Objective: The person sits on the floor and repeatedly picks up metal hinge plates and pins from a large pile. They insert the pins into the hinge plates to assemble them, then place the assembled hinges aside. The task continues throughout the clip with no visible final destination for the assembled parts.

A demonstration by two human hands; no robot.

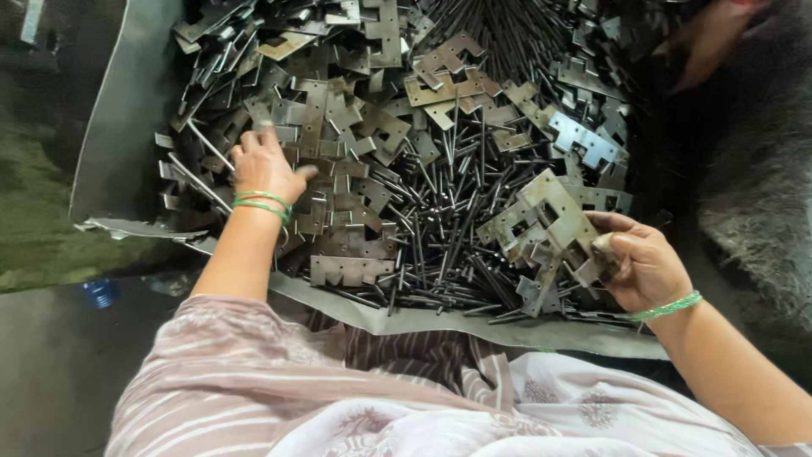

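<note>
Hinge plates (347, 169) and thin rods (448, 211) crowd the whole tray (110, 127), no bare gap between; open passage only above the heap, another person's hand (715, 38) top right.

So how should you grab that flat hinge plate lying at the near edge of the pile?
Probably by its straight long edge, coming from the near side. That hinge plate lies flat on top of the thin metal pins, its notched edge facing away and nothing covering it. The left hand is closest; the right hand already holds a bunch of plates.

Two hands (262, 165) – dozens of hinge plates (347, 269), countless steel pins (448, 228), four green bangles (264, 203)
</note>
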